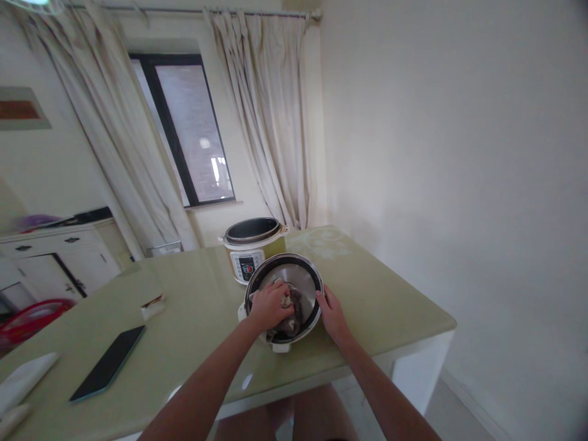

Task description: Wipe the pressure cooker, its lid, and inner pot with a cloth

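Note:
A round pressure-cooker lid (298, 278) lies upturned on the green table (390, 300), its metal inner face showing. My left hand (270, 304) is closed on a dark cloth (294, 315) and presses it onto the lid's inner face. My right hand (333, 315) rests on the lid's right rim with fingers curled around the edge, steadying it. The open cooker body (250, 245), beige with a control panel, stands just behind the lid.
A dark phone (108, 364) lies on the table at left, a small folded item (152, 305) beyond it, white objects (22, 383) at the far left edge. A white cabinet (55, 257) and red object (27, 318) stand left; a wall runs along the right.

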A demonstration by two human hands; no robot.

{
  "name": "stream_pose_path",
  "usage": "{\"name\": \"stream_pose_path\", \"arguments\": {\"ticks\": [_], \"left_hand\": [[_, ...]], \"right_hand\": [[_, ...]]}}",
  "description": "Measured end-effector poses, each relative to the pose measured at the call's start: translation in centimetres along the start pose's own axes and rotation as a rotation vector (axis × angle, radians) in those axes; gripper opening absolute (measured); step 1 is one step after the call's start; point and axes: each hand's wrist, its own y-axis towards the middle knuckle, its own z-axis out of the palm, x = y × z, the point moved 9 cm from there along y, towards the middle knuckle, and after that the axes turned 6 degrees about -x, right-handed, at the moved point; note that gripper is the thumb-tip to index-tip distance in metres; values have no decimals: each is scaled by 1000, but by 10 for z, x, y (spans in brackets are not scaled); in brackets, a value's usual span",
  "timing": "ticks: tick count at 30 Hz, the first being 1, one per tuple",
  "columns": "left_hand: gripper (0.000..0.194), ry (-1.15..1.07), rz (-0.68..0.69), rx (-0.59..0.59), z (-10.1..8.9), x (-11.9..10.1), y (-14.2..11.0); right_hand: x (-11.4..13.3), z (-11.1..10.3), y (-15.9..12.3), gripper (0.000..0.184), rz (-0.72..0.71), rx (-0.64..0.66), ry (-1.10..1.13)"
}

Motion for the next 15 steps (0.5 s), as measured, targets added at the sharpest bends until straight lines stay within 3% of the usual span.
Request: {"name": "stream_pose_path", "arguments": {"ticks": [9,12,15], "left_hand": [[25,40,-202,-84,-5,23,41],[27,41,-223,-114,-6,15,58],[28,29,-190,-162,-7,-9,66]], "right_hand": [[-2,-2,0,41,-32,-3,-9],[-5,-2,1,41,-26,2,-19],[-10,-3,2,43,-16,-2,-11]]}}
